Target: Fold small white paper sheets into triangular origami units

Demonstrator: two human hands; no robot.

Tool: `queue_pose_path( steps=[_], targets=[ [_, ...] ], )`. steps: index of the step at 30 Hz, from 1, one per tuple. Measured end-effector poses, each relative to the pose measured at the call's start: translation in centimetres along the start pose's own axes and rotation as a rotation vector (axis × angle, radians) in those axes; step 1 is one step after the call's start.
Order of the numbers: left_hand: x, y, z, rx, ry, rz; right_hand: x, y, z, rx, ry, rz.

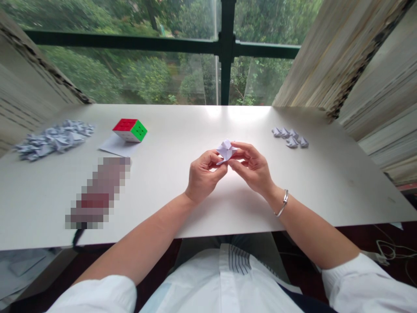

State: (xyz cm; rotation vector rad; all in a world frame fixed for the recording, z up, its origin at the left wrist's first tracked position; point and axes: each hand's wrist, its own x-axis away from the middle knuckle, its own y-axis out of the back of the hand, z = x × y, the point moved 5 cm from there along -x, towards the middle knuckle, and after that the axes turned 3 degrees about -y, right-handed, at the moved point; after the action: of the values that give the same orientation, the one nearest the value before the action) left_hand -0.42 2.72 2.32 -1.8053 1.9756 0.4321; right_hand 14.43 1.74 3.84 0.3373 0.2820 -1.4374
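Observation:
A small folded white paper piece (pixel 226 149) with several points is held up above the middle of the desk, between both hands. My left hand (pixel 205 174) pinches its lower left side between thumb and fingers. From the other side my right hand (pixel 252 167) grips it, with the index finger along its upper right edge and the thumb below. The fingers partly cover the paper. Off to the right lies a small group of folded paper pieces (pixel 292 142). At the far left is a large heap of similar folded papers (pixel 58 139).
A Rubik's cube (pixel 129 130) rests on white paper sheets (pixel 110 145) left of centre. Nearer me lies a pixelated flat object (pixel 99 191) with a black strap (pixel 77 238) over the white desk's front edge (pixel 156 240). A window (pixel 224 52) and curtains stand behind.

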Motion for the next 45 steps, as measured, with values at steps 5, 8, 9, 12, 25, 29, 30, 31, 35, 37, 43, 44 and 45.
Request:
queue_pose_path(
  steps=[5, 8, 9, 12, 25, 29, 30, 31, 35, 37, 43, 44, 45],
  targets=[
    [-0.1, 0.1, -0.2, -0.06, -0.027, 0.019, 0.1, 0.0, 0.3, 0.113, 0.034, 0.022],
    [-0.1, 0.1, -0.2, -0.04, -0.031, 0.025, 0.2, 0.1, 0.1, 0.13, 0.043, 0.001],
    [-0.1, 0.0, -0.2, -0.031, -0.034, 0.024, 0.2, 0.1, 0.1, 0.137, 0.042, 0.0],
    [-0.2, 0.0, -0.3, -0.005, -0.044, 0.033, 0.2, 0.2, 0.0, 0.157, 0.044, -0.007],
    [-0.5, 0.0, 0.3, 0.212, 0.101, -0.008, 0.2, 0.2, 0.8, 0.243, 0.076, -0.022],
    [-0.5, 0.0, 0.3, 0.208, 0.122, -0.033, 0.2, 0.2, 0.8, 0.248, 0.076, -0.027],
    [-0.5, 0.0, 0.3, 0.206, 0.11, -0.039, 0.2, 0.2, 0.7, 0.245, 0.073, -0.028],
    [-0.5, 0.0, 0.2, 0.205, 0.094, -0.039, 0.2, 0.2, 0.6, 0.243, 0.07, -0.029],
    [-0.5, -0.3, 0.0, 0.2, 0.05, 0.017, 0.2, 0.1, 0.2, 0.232, 0.048, -0.041],
    [-0.5, -0.3, 0.0, 0.187, 0.057, 0.026, 0.2, 0.2, -0.2, 0.214, 0.025, -0.059],
    [-0.4, -0.1, 0.2, 0.159, 0.106, -0.02, 0.1, 0.2, -0.8, 0.166, -0.014, -0.075],
    [-0.4, -0.1, 0.3, 0.168, 0.114, -0.018, 0.0, 0.2, -0.7, 0.167, -0.012, -0.073],
    [-0.4, -0.2, 0.3, 0.177, 0.12, -0.014, 0.0, 0.2, -0.7, 0.169, -0.01, -0.072]
  ],
)
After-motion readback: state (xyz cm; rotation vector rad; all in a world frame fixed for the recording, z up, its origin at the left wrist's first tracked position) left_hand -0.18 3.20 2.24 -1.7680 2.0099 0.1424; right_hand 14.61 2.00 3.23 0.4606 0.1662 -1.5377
